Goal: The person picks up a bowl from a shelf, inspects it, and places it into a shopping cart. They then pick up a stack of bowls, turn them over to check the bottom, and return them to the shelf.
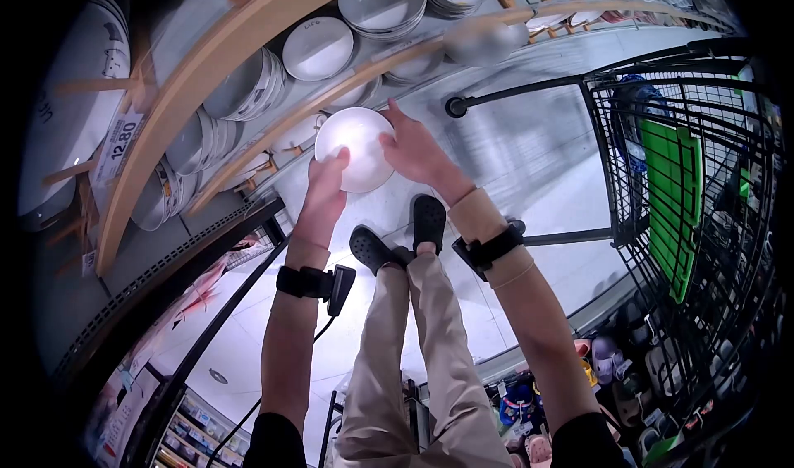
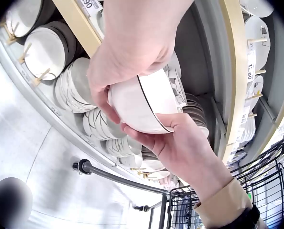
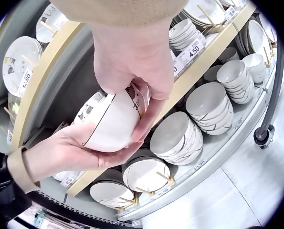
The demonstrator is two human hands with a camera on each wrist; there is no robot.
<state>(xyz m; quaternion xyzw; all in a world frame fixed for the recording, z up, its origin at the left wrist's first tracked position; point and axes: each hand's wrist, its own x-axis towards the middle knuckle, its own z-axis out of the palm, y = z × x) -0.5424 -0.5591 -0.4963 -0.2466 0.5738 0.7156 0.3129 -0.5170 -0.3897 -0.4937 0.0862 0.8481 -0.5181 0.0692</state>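
Both hands hold a white bowl (image 1: pixel 364 158) in front of the shelves, above the floor. Its inside faces up in the head view, with the left thumb over the rim. My left hand (image 1: pixel 327 185) grips the near left side, and my right hand (image 1: pixel 420 152) holds the right side. The wrist views show the bowl's rounded outside (image 2: pixel 132 105), a thin dark line along its rim, and fingers spread under its wall. In the right wrist view a dark printed drawing shows on the bowl (image 3: pixel 118 117) beside the right hand (image 3: pixel 132 62).
Wooden-edged shelves (image 1: pixel 178 79) with stacked bowls (image 3: pixel 211 107) and plates (image 3: pixel 147 174) curve along the left and top. A black wire shopping cart (image 1: pixel 616 129) with a green panel (image 1: pixel 672 203) stands at right. Hanging clogs (image 1: pixel 608 356) fill the lower right.
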